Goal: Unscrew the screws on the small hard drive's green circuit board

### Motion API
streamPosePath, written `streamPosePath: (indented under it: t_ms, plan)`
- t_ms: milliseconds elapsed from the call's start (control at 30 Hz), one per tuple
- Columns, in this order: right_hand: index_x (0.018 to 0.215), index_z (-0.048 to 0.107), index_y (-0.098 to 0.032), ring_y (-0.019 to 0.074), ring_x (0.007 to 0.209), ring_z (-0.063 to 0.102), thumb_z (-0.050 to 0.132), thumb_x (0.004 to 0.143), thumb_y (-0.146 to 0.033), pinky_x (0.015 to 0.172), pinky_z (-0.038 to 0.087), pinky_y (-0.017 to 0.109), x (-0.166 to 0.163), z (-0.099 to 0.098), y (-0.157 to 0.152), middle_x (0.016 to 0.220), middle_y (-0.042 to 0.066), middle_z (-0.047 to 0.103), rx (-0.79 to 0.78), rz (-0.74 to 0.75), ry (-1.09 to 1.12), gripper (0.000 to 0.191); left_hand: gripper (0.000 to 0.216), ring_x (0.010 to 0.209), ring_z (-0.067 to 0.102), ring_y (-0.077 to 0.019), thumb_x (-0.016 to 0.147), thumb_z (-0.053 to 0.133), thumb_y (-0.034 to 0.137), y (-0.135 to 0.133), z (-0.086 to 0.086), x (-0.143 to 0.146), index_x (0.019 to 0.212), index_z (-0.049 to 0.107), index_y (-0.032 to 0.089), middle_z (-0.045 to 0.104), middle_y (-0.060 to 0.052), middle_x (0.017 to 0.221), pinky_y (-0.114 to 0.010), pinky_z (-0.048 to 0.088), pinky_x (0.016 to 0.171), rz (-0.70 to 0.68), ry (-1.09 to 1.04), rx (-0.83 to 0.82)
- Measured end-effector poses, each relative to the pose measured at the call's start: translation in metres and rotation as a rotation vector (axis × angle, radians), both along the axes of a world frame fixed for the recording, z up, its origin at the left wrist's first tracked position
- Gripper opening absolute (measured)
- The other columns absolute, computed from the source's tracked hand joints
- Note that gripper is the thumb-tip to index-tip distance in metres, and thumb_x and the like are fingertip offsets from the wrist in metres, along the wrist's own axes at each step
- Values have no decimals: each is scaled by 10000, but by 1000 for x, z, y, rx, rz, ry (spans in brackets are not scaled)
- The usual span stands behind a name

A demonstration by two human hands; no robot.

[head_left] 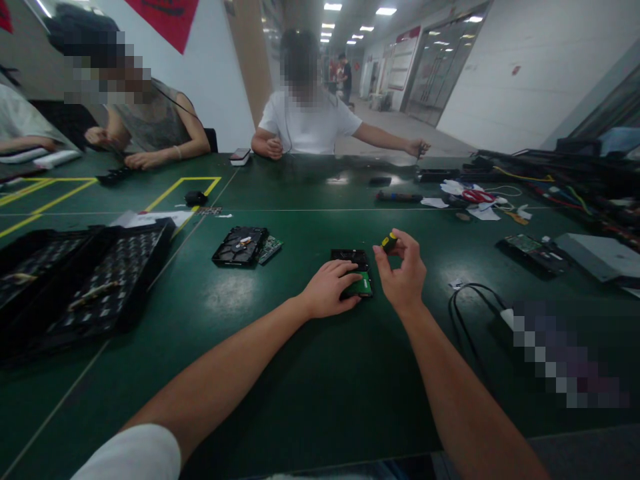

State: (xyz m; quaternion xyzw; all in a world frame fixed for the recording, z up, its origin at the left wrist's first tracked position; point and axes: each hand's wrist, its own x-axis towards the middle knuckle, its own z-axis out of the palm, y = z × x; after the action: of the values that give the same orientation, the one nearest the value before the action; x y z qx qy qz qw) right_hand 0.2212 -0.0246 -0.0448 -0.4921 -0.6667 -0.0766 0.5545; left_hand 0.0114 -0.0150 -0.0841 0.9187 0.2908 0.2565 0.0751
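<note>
A black hard drive with a green circuit board facing up lies on the dark green table in front of me. My left hand rests on its near left side, fingers curled over the board and pressing it down. My right hand hovers just right of the drive, fingers pinched round a small screwdriver with a yellow and black handle, which points down toward the drive.
A second hard drive with a loose board lies to the left. Black trays fill the left side. A black cable, boards and tools lie to the right. Two people sit across the table.
</note>
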Motion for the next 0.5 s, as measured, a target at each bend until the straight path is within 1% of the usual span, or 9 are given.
streamPosePath:
  t_ms: [133, 200, 300, 433, 500]
  plan:
    - [1377, 535, -275, 237, 942, 662, 680, 957, -398, 838, 606, 433, -1, 3, -1, 1144, 84, 659, 46, -11, -56, 461, 507, 1394, 516, -345, 880, 692, 463, 0, 0, 0, 1313, 653, 203, 580, -143, 1468, -557, 413, 1160, 2, -11, -2]
    - [1387, 536, -278, 236, 926, 659, 663, 967, -387, 848, 604, 440, -1, 4, -1, 1134, 82, 659, 34, -17, -57, 452, 505, 1395, 514, -347, 874, 701, 457, 0, 0, 0, 1313, 653, 213, 582, -142, 1465, -564, 416, 1157, -2, -18, -5]
    - [1462, 481, -283, 230, 910, 679, 600, 1000, -365, 864, 609, 449, -1, 2, -1, 1212, 95, 661, -21, 17, -34, 484, 499, 1395, 514, -347, 871, 705, 448, -1, 1, 1, 1310, 655, 215, 585, -142, 1460, -564, 418, 1155, -5, -22, -4]
    - [1539, 388, -273, 251, 1062, 681, 510, 1037, -306, 895, 612, 454, -1, -2, -1, 1343, 124, 619, -55, 109, -20, 518, 496, 1392, 515, -344, 882, 690, 463, -1, 2, 1, 1304, 658, 204, 587, -143, 1457, -554, 418, 1157, 2, -15, 10]
    - [1523, 405, -263, 266, 1123, 653, 543, 1022, -318, 879, 617, 452, -2, -2, -1, 1363, 135, 596, -27, 112, -33, 522, 501, 1392, 513, -343, 884, 689, 468, -1, 1, 1, 1304, 658, 196, 586, -147, 1457, -551, 419, 1156, -1, -14, 13]
